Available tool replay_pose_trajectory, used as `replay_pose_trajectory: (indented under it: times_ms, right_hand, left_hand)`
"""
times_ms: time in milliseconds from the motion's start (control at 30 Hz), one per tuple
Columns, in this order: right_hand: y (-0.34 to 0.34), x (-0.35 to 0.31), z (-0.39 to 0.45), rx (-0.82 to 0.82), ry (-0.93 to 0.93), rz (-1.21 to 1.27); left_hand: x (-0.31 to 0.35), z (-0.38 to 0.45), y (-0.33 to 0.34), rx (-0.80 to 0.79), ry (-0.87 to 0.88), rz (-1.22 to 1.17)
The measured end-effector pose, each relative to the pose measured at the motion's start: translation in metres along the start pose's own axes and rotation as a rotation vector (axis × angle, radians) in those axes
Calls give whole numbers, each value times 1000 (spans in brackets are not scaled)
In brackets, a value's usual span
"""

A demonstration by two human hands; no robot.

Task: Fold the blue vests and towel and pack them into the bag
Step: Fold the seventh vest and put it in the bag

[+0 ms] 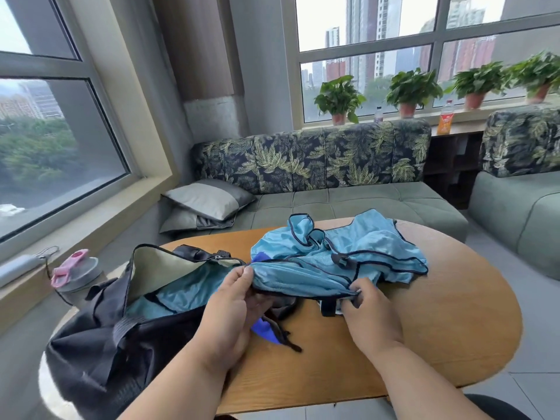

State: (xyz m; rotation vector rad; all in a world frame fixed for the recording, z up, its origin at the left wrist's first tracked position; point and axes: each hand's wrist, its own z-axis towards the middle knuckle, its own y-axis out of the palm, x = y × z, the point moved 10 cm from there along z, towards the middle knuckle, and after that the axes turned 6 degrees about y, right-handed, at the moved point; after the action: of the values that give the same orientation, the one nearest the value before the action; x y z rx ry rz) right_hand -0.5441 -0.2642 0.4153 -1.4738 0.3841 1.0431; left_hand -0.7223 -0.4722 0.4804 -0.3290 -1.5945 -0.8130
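Observation:
A heap of light blue vests (363,250) with dark trim lies on the wooden table (454,313). My left hand (233,301) pinches the near edge of one vest at its left end. My right hand (368,304) pinches the same edge further right, so the hem stretches between them. A black bag (100,344) lies open at the table's left end, and light blue cloth (188,294) sits inside it. A bright blue piece of fabric (266,328) shows under my left hand, partly hidden.
A grey bottle with a pink lid (75,272) stands by the window sill on the left. A green sofa (348,201) with leaf-print backrest and grey cushions (206,201) sits behind the table. Potted plants (412,92) line the far sill.

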Motion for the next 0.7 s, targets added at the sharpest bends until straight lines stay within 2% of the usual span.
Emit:
replay_pose_trajectory:
  times_ms: [200, 367, 500, 567, 700]
  right_hand:
    - [19, 17, -26, -175, 0, -44]
    - [11, 20, -32, -122, 60, -41]
    - [6, 20, -33, -95, 146, 196]
    - [6, 20, -26, -86, 128, 207]
    - [16, 12, -18, -176, 103, 120]
  left_hand:
    - [26, -12, -2, 25, -11, -163]
    - [32, -20, -18, 50, -39, -201]
    - [21, -24, -36, 93, -78, -158]
    - [12, -26, -43, 127, -107, -107]
    - [-4, -27, -48, 141, -129, 19]
